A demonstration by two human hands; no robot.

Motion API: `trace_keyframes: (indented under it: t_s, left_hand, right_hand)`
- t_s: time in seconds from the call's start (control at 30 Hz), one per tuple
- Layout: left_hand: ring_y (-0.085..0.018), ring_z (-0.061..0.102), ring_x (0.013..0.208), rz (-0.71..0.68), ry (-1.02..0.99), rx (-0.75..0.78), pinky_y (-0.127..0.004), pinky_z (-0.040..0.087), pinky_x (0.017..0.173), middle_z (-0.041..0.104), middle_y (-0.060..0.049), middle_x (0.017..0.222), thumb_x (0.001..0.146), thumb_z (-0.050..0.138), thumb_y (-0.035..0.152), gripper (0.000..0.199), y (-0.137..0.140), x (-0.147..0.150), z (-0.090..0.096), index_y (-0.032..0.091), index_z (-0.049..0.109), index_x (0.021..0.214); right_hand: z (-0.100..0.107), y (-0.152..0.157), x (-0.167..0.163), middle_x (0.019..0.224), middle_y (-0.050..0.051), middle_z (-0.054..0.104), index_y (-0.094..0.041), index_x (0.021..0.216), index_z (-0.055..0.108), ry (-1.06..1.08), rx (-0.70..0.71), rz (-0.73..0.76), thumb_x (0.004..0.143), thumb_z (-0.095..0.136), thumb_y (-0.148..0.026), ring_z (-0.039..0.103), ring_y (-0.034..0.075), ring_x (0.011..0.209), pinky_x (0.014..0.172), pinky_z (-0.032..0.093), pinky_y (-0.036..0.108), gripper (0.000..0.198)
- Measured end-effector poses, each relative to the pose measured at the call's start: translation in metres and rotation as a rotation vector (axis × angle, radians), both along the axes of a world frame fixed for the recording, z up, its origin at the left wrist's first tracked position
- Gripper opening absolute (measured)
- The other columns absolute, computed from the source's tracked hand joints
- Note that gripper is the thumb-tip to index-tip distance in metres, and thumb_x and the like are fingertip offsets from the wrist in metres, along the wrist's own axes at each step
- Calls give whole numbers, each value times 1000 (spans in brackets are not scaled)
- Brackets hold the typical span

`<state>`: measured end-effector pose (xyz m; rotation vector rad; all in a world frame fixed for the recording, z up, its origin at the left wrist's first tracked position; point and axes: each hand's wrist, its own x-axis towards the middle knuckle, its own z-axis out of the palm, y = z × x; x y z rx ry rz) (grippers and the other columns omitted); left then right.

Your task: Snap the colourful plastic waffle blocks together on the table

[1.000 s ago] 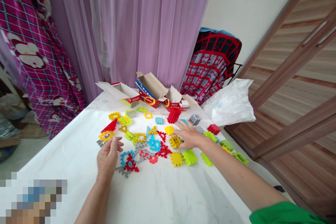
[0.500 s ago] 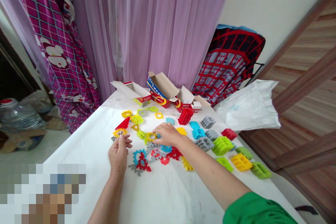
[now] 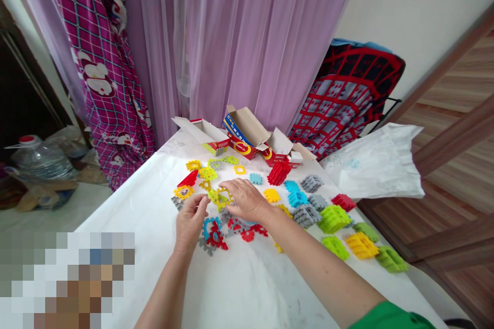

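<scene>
Closing: right hand (image 3: 247, 199) has swept left onto yellow frame (image 3: 223, 198), grip pinching it.
Left hand (image 3: 190, 222): beside frame, fingers apart, empty.

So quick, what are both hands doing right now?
Left hand: open, holding nothing, fingertips by the yellow-green square plastic frame piece.
Right hand: fingers on that piece; grip cannot be told.

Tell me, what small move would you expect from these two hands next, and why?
Probably lifting the yellow-green frame piece clear of the pile. The right hand has its fingertips on it, the left hand is open just beside it, and loose interlocking pieces crowd the white table around both.
</scene>
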<state>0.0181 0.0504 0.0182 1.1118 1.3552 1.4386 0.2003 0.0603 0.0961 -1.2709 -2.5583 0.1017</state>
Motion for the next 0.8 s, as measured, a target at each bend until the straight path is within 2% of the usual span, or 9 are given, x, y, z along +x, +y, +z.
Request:
trace_keyframes:
  t_s: [0.13,0.23,0.37,0.47,0.6,0.8]
  left_hand:
    - [-12,56,46,-116,-20,-10,-27,48,50,71,0,66,60,71,68,54,-2,3,4,20,72,85]
    - [-11,52,44,-195,-50,-30,-26,45,46,70,0,63,55,73,68,57,-5,5,8,19,72,84]
    - [-10,50,42,-258,-73,-66,-25,41,43,66,2,58,51,76,66,58,-7,6,10,18,71,83]
    - [-10,48,43,-279,-76,-79,-24,39,43,63,3,56,53,75,65,57,-6,5,10,18,72,85]
    - [-9,47,44,-294,-69,-83,-23,37,43,64,2,58,54,75,65,57,-6,5,9,18,73,86]
    - [-10,49,45,-340,-52,-82,-23,39,44,69,-1,64,52,77,64,55,-9,6,10,18,75,83]
  right_hand:
    - [-1,-9,-3,130,11,59,-24,136,46,78,33,18,76,70,-17,55,26,119,99,44,42,65]
    - [-5,-14,-4,126,10,57,-24,135,46,106,29,-56,77,71,-22,56,25,117,98,47,40,64]
    - [-4,-23,-6,121,10,56,-23,135,48,30,-21,-172,77,75,-34,60,26,108,91,51,39,66]
    - [3,-29,-3,120,10,58,-22,138,47,-45,-43,-126,77,77,-40,60,26,106,90,50,39,70]
    - [15,-31,4,126,11,55,-24,140,48,-129,9,-30,76,78,-34,56,28,113,94,46,41,72]
    - [18,-29,4,127,10,54,-27,125,61,-253,36,8,76,77,-29,54,27,110,91,43,40,52]
